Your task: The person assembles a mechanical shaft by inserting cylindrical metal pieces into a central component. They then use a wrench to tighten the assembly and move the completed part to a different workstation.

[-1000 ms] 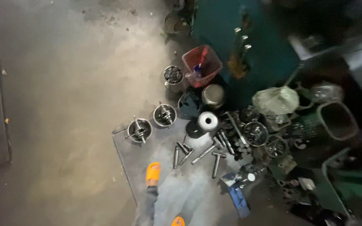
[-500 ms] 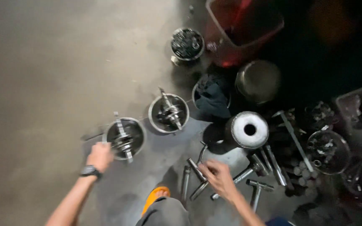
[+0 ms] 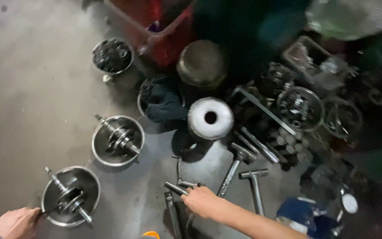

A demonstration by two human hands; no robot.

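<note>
My left hand (image 3: 16, 222) grips the rim of a round metal bowl (image 3: 49, 208) at the lower left; a crankshaft (image 3: 69, 201) lies in that bowl. My right hand (image 3: 203, 201) is closed around a metal socket wrench (image 3: 177, 188) lying among other T-handle wrenches (image 3: 255, 186) on the concrete floor. A second metal bowl (image 3: 102, 152) holding another crankshaft (image 3: 119, 137) sits just above the first.
A white filter-like cylinder (image 3: 210, 118) stands in the middle. Behind it are a dark rag in a bowl (image 3: 162, 101), a metal pot (image 3: 201, 64), a small bucket of parts (image 3: 112, 55) and a red bin (image 3: 164, 40). Engine parts (image 3: 299, 106) crowd the right.
The view has dropped closer to the floor. My left hand has slid down to the bowl's rim, and my right hand has closed on a wrench.
</note>
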